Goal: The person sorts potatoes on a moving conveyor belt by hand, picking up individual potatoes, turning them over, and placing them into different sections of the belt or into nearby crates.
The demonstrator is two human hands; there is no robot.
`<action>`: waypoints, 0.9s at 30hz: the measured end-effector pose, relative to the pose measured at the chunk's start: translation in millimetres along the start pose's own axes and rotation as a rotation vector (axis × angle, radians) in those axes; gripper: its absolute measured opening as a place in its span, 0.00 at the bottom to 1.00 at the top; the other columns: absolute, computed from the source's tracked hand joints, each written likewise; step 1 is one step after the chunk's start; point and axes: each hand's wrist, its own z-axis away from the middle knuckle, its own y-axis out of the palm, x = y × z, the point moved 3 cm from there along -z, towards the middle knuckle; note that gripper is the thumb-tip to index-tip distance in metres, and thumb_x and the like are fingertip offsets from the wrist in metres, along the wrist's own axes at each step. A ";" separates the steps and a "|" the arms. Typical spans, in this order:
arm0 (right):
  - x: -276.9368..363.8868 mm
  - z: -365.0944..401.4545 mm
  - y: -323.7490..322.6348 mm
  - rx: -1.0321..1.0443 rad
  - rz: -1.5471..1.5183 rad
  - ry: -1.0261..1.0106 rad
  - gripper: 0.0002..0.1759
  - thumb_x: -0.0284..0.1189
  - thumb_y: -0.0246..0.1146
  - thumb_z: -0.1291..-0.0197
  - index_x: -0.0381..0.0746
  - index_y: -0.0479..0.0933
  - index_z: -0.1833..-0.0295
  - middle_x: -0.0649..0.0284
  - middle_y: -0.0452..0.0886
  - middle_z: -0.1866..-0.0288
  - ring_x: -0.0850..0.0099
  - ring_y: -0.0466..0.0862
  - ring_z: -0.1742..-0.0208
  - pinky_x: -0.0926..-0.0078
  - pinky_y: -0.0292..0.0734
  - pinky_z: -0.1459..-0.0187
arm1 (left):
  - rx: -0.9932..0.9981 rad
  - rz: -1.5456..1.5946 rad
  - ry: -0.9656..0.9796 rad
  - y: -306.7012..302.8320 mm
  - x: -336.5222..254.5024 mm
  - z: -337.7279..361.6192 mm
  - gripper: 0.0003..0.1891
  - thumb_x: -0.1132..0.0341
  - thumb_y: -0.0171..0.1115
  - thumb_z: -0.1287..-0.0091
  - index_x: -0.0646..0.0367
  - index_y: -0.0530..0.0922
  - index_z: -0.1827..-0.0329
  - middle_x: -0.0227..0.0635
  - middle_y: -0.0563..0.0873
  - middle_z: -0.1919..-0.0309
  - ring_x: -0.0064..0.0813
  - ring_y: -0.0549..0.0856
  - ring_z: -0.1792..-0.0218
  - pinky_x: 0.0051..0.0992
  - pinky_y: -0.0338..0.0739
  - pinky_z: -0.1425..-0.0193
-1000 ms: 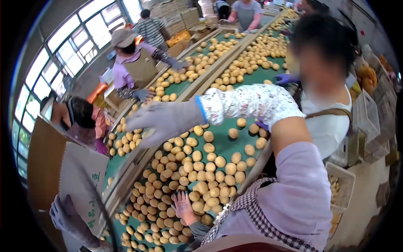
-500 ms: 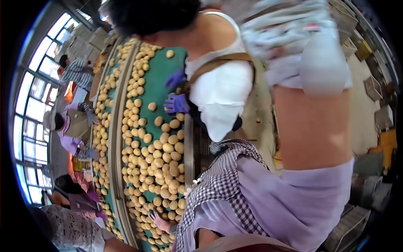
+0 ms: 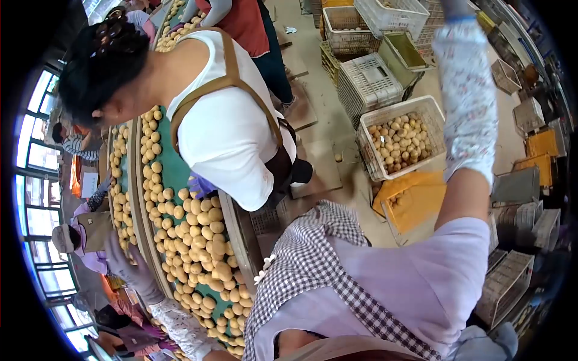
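Many yellow-brown potatoes (image 3: 198,240) lie on a green conveyor belt (image 3: 171,147). My left hand (image 3: 129,268), in a greyish-purple glove below a floral sleeve, is raised over the left side of the belt. Its fingers look spread, with nothing visible in them, though motion blurs them. My right arm reaches to the top right in a floral sleeve. Only a bit of the gloved right hand (image 3: 457,8) shows at the upper edge; its fingers are out of frame. Below that arm stands a white plastic crate (image 3: 372,162) of potatoes.
A co-worker in a white top (image 3: 226,120) leans over the belt close in front of me. More people work across and farther along the line. Stacked crates (image 3: 368,87) and a yellow crate or sheet (image 3: 415,201) stand on the floor to the right.
My view has swung, bringing the floor crates into sight. My left hand has come into view from the lower left. My right arm stays stretched out. The co-worker appears farther left.
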 end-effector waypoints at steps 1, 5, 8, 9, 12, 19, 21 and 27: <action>-27.3 23.2 21.3 0.057 -0.062 0.041 0.22 0.43 0.76 0.37 0.38 0.89 0.47 0.55 0.92 0.56 0.63 0.90 0.49 0.66 0.80 0.44 | 0.121 0.020 -0.124 14.8 10.6 36.3 0.26 0.71 0.61 0.24 0.64 0.75 0.23 0.53 0.79 0.27 0.54 0.78 0.28 0.49 0.70 0.24; -138.0 130.2 130.4 0.166 0.572 -0.030 0.24 0.53 0.65 0.34 0.57 0.86 0.38 0.62 0.91 0.46 0.64 0.87 0.39 0.44 0.60 0.24 | 0.459 0.051 -0.575 16.7 37.1 148.3 0.26 0.67 0.61 0.23 0.63 0.75 0.24 0.54 0.79 0.27 0.57 0.77 0.27 0.48 0.71 0.23; -187.7 226.0 190.6 0.282 0.691 0.137 0.20 0.50 0.64 0.31 0.55 0.86 0.40 0.63 0.91 0.48 0.66 0.89 0.44 0.47 0.63 0.26 | 0.680 0.027 -0.636 -8.7 52.5 225.8 0.27 0.65 0.63 0.26 0.65 0.75 0.25 0.56 0.81 0.30 0.57 0.79 0.29 0.45 0.73 0.25; -206.1 266.3 208.1 0.454 0.742 0.232 0.22 0.51 0.62 0.29 0.53 0.85 0.39 0.60 0.92 0.50 0.63 0.88 0.42 0.47 0.63 0.26 | 0.724 0.006 -0.676 -24.3 56.2 247.6 0.27 0.65 0.63 0.27 0.65 0.75 0.25 0.55 0.82 0.31 0.57 0.80 0.30 0.45 0.74 0.26; -234.3 354.2 228.0 0.983 0.817 0.642 0.17 0.40 0.59 0.29 0.53 0.88 0.41 0.56 0.91 0.40 0.65 0.89 0.36 0.57 0.65 0.25 | 0.903 -0.103 -0.881 -79.1 62.1 298.7 0.28 0.64 0.65 0.28 0.62 0.77 0.26 0.53 0.84 0.32 0.55 0.82 0.32 0.44 0.77 0.28; -306.5 319.7 235.7 1.031 0.699 0.921 0.24 0.38 0.56 0.27 0.51 0.82 0.30 0.65 0.85 0.28 0.67 0.81 0.24 0.59 0.63 0.23 | 0.898 -0.140 -1.201 -198.5 53.2 401.8 0.29 0.62 0.69 0.32 0.62 0.79 0.28 0.52 0.85 0.35 0.50 0.85 0.36 0.42 0.79 0.32; -341.7 343.6 244.3 0.987 0.816 0.836 0.25 0.39 0.53 0.24 0.48 0.80 0.27 0.60 0.81 0.24 0.65 0.78 0.22 0.57 0.62 0.21 | 0.922 -0.190 -1.158 -200.0 19.1 414.3 0.28 0.64 0.69 0.32 0.61 0.79 0.29 0.54 0.86 0.38 0.52 0.85 0.37 0.43 0.80 0.33; -337.2 406.0 212.2 0.561 0.884 0.244 0.23 0.35 0.55 0.31 0.43 0.77 0.33 0.57 0.82 0.36 0.56 0.77 0.31 0.57 0.63 0.24 | 0.912 0.042 -1.202 -153.3 -77.4 420.1 0.27 0.64 0.68 0.32 0.57 0.79 0.29 0.47 0.85 0.36 0.50 0.84 0.35 0.45 0.78 0.31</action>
